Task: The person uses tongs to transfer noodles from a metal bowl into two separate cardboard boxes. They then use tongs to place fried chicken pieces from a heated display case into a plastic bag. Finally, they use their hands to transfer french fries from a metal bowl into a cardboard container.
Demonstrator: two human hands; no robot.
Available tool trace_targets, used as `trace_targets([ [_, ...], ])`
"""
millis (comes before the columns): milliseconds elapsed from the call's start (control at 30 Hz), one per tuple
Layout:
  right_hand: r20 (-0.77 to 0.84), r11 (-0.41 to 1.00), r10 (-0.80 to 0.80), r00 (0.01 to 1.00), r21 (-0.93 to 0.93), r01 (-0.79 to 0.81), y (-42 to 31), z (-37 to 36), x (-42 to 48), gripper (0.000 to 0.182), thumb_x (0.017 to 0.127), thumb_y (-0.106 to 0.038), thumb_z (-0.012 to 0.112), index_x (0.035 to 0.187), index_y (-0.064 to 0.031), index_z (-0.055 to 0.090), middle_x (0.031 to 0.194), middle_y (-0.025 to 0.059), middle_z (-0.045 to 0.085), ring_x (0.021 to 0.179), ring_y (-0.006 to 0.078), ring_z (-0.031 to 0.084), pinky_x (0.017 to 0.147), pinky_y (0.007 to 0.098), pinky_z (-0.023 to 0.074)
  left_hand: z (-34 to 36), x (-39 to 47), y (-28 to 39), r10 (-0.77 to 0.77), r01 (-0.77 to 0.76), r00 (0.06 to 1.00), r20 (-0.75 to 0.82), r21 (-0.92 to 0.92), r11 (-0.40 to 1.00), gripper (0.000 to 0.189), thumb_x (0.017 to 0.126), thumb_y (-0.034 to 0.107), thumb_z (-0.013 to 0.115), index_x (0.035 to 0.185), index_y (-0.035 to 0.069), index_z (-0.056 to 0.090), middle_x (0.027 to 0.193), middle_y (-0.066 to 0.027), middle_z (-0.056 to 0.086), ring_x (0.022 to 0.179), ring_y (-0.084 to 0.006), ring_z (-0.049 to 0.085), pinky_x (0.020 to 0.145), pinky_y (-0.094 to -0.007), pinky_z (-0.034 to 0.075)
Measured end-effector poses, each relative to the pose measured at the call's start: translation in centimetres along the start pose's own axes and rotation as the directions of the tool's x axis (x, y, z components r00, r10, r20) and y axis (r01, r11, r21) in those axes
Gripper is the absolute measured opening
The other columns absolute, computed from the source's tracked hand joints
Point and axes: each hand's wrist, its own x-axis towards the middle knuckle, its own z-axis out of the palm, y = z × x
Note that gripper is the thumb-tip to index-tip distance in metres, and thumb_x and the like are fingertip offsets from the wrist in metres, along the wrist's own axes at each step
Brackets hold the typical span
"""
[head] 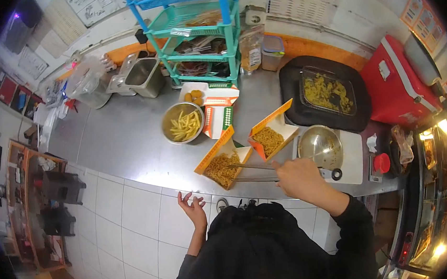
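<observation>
My right hand (pixel 299 178) grips a pair of metal tongs (pixel 256 179), whose tips are in the noodles (pixel 219 167) of the nearer open paper takeaway box (pixel 209 156). Beyond it to the right stands a second open box (pixel 276 113) with noodles (pixel 269 140). My left hand (pixel 193 208) hangs in front of the counter's edge, fingers apart, holding nothing. Behind the nearer box are a steel bowl (pixel 165 130) of French fries (pixel 185 126) and an open box (pixel 217 130). Another open box (pixel 220 96) holds several browned round pieces (pixel 195 96).
A steel bowl (pixel 320 145) rests on a white board (pixel 353 157) at right. Behind are a black padded mat (pixel 294 118) with a food container (pixel 328 92), a red cooler box (pixel 392 79) and a teal rack (pixel 201 54). A lit display cabinet (pixel 430 210) stands far right.
</observation>
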Motion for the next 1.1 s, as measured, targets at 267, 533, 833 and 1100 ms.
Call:
trace_targets([
  [267, 0.143, 0.992, -0.008, 0.990, -0.122, 0.026, -2.0, -2.5, 2.1, 0.016, 0.075, -0.014, 0.058, 0.085, -0.0017, 0.062, 0.066, 0.0107, 0.061, 0.062, 0.0251, 0.063, 0.051, 0.0380, 0.0484, -2.2, -0.5, -2.4, -0.068, 0.062, 0.993, -0.092, -0.070, 0.996, 0.061, 0.083, 0.002, 0.044, 0.135, 0.015, 0.014, 0.122, -0.0143, 0.036, 0.084, -0.0229, 0.055, 0.064, -0.0329, 0.050],
  [533, -0.073, 0.987, 0.057, 0.996, -0.147, -0.068, -2.7, -9.1, -2.4, 0.041, 0.072, -0.031, 0.064, 0.107, -0.0112, 0.056, 0.068, 0.0084, 0.059, 0.060, 0.0263, 0.060, 0.051, 0.0362, 0.0441, -2.3, 1.3, -1.5, -0.038, 0.030, 0.997, -0.074, -0.105, 0.994, 0.062, 0.083, 0.001, 0.043, 0.135, 0.014, 0.013, 0.124, -0.0150, 0.034, 0.086, -0.0230, 0.055, 0.066, -0.0330, 0.050],
  [833, -0.117, 0.985, 0.121, 0.986, -0.106, -0.133, -2.5, -9.6, -3.6, 0.042, 0.068, -0.033, 0.067, 0.105, -0.0139, 0.059, 0.068, 0.0084, 0.059, 0.062, 0.0266, 0.059, 0.053, 0.0371, 0.0441, -3.0, 3.0, -0.9, -0.020, 0.012, 0.998, -0.060, -0.128, 0.992, 0.063, 0.082, 0.000, 0.044, 0.135, 0.014, 0.013, 0.125, -0.0146, 0.034, 0.086, -0.0231, 0.055, 0.066, -0.0327, 0.049],
  [1100, 0.151, 0.983, 0.129, 0.980, -0.147, -0.107, -1.5, -1.0, 3.6, 0.035, 0.070, -0.034, 0.067, 0.092, -0.0082, 0.062, 0.067, 0.0096, 0.061, 0.065, 0.0285, 0.061, 0.055, 0.0400, 0.0470, -3.0, 3.3, -0.6, -0.039, 0.035, 0.999, -0.026, -0.117, 0.993, 0.062, 0.083, 0.001, 0.044, 0.135, 0.015, 0.013, 0.125, -0.0134, 0.034, 0.086, -0.0226, 0.055, 0.065, -0.0310, 0.049],
])
